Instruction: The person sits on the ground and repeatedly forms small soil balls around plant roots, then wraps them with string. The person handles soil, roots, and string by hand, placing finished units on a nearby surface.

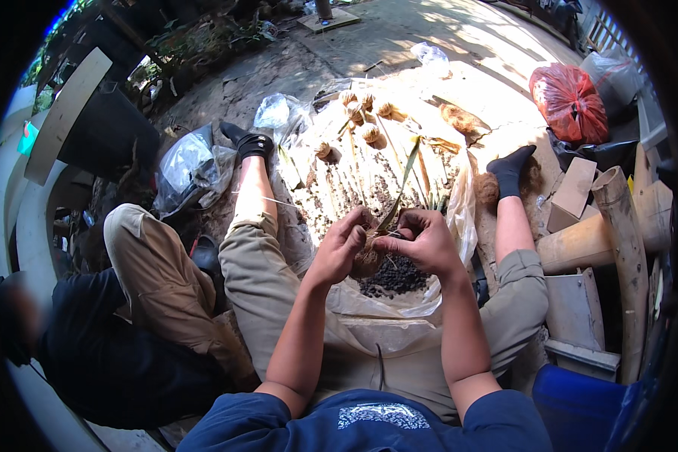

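My left hand [340,247] grips a small brown ball of coconut fibre [367,263] above the sheet. A plant with long green leaves [405,183] rises from about the top of that ball. Beside it, my right hand [427,240] has thumb and fingers closed on a thin pale string [394,233] that runs to the ball; my fingers hide part of it. Below both hands lies a heap of dark, crumbly growing medium [394,279] on a clear plastic sheet [464,212]. Toward the far end sit several string-wrapped balls [370,133].
Pieces of coconut husk [457,117] lie right of the sheet. A red plastic bag [570,101], a cardboard box [572,192] and bamboo poles [621,271] stand at right. Another person's bent knee [147,254] is close at left, near a plastic bag [192,166].
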`<control>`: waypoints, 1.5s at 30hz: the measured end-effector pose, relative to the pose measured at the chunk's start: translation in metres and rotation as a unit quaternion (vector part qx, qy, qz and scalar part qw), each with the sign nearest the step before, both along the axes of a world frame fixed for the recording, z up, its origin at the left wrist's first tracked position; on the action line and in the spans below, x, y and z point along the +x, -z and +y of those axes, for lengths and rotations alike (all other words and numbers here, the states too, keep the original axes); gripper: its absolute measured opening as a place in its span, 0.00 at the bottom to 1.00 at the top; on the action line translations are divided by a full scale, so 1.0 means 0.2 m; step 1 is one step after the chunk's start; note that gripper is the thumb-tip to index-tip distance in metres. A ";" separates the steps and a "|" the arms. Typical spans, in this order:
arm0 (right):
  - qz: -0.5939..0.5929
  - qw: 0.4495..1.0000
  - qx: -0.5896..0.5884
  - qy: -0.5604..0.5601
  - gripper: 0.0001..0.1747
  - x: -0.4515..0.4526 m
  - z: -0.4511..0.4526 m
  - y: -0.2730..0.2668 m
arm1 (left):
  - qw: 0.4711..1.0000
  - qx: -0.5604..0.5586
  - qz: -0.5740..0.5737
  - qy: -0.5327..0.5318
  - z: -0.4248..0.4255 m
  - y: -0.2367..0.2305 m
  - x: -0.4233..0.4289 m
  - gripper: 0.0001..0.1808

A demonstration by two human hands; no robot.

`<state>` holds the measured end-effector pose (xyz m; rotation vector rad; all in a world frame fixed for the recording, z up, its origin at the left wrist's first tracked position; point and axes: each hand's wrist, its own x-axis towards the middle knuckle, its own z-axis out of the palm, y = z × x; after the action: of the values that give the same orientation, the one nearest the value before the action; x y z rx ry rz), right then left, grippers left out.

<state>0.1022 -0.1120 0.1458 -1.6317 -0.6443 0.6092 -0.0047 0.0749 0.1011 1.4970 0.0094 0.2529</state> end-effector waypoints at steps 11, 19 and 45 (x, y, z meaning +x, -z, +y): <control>0.002 0.996 0.032 0.080 0.16 0.07 0.02 0.18 | 0.920 -0.385 0.078 0.005 -0.06 -0.06 0.06 0.30; -0.113 0.968 -0.098 -0.202 0.19 -0.13 0.15 0.19 | 0.885 -0.433 -0.021 -0.171 0.04 0.08 0.06 0.15; -0.036 0.988 0.069 0.132 0.28 0.07 0.07 0.40 | 0.990 0.136 0.031 -0.018 -0.05 0.10 0.06 0.28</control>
<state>0.1169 -0.0973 0.0657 -1.5801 -0.5012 0.3067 0.0069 0.0654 0.0818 1.7765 0.0534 0.2435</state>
